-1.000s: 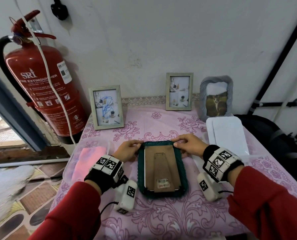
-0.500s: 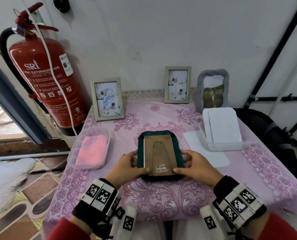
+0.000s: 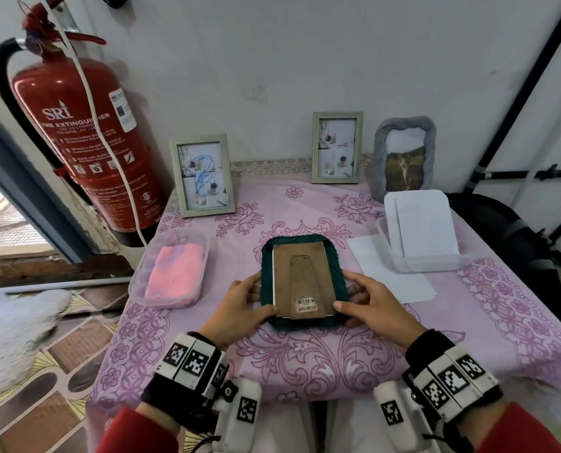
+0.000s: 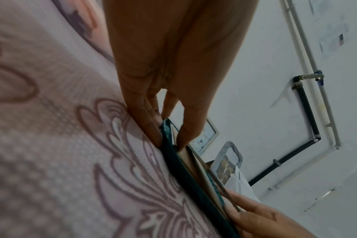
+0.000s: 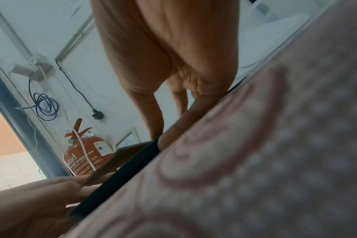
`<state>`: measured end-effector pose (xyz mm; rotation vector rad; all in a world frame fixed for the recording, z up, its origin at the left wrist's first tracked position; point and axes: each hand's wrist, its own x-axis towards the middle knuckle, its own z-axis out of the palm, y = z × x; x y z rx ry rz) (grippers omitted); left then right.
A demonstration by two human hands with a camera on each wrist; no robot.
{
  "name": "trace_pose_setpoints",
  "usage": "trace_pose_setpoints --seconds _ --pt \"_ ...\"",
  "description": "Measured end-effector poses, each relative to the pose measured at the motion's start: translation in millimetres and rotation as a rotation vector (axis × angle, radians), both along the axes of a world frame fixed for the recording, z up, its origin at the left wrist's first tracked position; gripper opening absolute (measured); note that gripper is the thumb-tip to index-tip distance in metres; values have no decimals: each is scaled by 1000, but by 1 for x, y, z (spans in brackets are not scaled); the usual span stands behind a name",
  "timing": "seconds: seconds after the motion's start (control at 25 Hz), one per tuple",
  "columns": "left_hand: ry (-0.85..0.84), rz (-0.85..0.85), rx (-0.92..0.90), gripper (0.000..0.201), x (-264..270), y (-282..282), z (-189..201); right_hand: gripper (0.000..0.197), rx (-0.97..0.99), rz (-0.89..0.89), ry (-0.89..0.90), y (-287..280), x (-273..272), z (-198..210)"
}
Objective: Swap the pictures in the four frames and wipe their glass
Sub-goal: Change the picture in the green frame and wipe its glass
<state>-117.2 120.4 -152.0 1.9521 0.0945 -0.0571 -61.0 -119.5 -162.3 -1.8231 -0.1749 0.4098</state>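
A dark green frame (image 3: 267, 279) lies face down in the middle of the table, its brown backing board (image 3: 305, 276) with a barcode sticker facing up. My left hand (image 3: 240, 305) pinches its near left edge, thumb on the board, fingers under the rim (image 4: 169, 145). My right hand (image 3: 367, 302) holds the near right edge the same way (image 5: 163, 136). Three other frames stand at the back: a pale one at the left (image 3: 202, 174), a pale one in the middle (image 3: 337, 147), and a grey wavy one at the right (image 3: 403, 155).
A clear tub with a pink cloth (image 3: 174, 274) sits left of the green frame. A clear tray holding white sheets (image 3: 423, 230) stands at the right, on a white paper (image 3: 370, 266). A red fire extinguisher (image 3: 76, 142) stands at the left of the table.
Both hands slid from the far end of the green frame to its near corners, thumbs now on the backing board. The head camera drew back and tilted, showing more of the table's front.
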Motion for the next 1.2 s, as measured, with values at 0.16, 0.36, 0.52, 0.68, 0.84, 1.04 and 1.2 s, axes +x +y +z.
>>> trace_pose_setpoints --seconds 0.16,0.36,0.52,0.68,0.84,1.04,1.2 --pt "-2 -36 -54 55 2 3 0 67 17 -3 -4 0 -2 -2" --pt "19 -21 -94 56 3 1 -2 65 34 -23 26 -1 -2 -1" --pt "48 -11 -94 57 5 3 -6 64 38 -24 29 0 -3 1" --pt "72 62 -140 63 2 1 -5 62 38 -47 18 1 -6 1" --pt "71 193 -27 55 3 -5 2 54 48 -63 -18 3 -11 5" --pt "-11 199 442 18 -3 -30 12 39 -28 -52 -132 4 -15 6" --pt "77 210 448 26 -3 -43 17 33 -65 -69 -166 5 -14 3"
